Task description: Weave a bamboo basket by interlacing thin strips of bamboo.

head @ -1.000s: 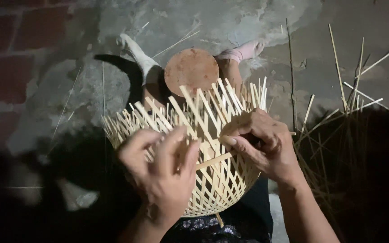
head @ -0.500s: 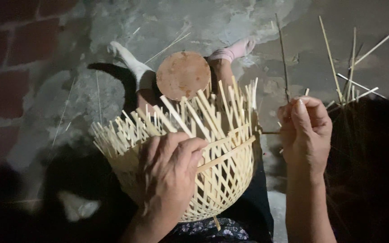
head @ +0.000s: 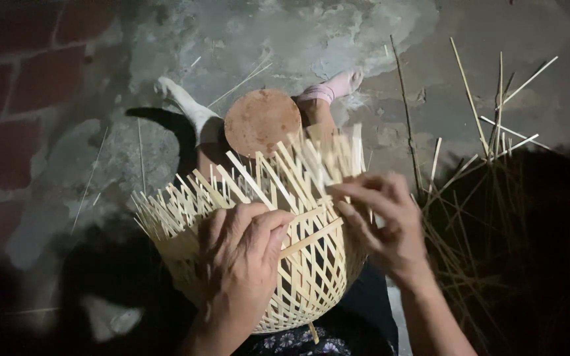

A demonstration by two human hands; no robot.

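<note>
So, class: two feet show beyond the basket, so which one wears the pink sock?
The foot at upper right, just beyond the round brown disc. The other foot, to the disc's left, wears a white sock.

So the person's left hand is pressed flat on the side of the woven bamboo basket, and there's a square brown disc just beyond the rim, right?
Not quite. In the head view the left hand does rest on the side of the woven bamboo basket, but the brown disc beyond the rim is round, not square.
</note>
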